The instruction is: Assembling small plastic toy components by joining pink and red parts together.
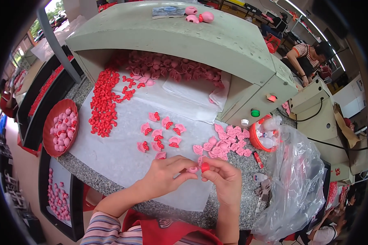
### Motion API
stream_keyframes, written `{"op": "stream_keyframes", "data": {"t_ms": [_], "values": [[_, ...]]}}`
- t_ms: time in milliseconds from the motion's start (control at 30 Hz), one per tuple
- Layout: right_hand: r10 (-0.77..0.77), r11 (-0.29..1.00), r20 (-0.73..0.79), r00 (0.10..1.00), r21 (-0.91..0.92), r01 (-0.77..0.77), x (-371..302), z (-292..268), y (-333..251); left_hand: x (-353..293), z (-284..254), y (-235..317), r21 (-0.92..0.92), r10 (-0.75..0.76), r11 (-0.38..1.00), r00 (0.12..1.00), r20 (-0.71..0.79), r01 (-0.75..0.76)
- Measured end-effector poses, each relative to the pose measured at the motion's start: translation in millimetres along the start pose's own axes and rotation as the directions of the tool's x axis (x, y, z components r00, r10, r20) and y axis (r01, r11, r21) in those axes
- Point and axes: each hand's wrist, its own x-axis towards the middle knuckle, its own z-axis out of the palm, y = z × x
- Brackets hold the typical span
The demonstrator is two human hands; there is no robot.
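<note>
Over the white sheet [126, 159] at the table's front, my two hands meet fingertip to fingertip. My left hand [161, 177] pinches a small pink piece [193, 169]. Between the thumb and fingers of my right hand [225, 179] is a small red piece [205, 166], close beside the pink one; whether they touch I cannot tell. Just beyond lie several pink shell pieces joined with red parts [157, 134]. To their right spreads a heap of loose pink shell pieces [223, 145]. Many small red lobed pieces [102, 104] are piled at the left.
A grey-green housing [171, 30] arches over the back, with more pink pieces inside. At left stands a red basket [46, 136] of pink-and-red balls. An orange tub [253, 139], a red tube [258, 159] and a clear plastic bag [294, 175] are at right. A co-worker [310, 57] sits far right.
</note>
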Motion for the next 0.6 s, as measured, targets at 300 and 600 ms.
{"op": "stream_keyframes", "data": {"t_ms": [300, 600], "values": [[-0.115, 0.906, 0.065, 0.991, -0.403, 0.131, 3.7, -10.1, -5.8, 3.9, 2.7, 2.9, -0.076, -0.075, 0.994, 0.997, 0.003, 0.075], [0.141, 0.936, 0.066, 0.988, -0.335, -0.111, 4.7, -3.8, -7.7, 3.4, -1.4, -5.6, -0.446, -0.206, 0.866, 0.974, 0.095, 0.227]]}}
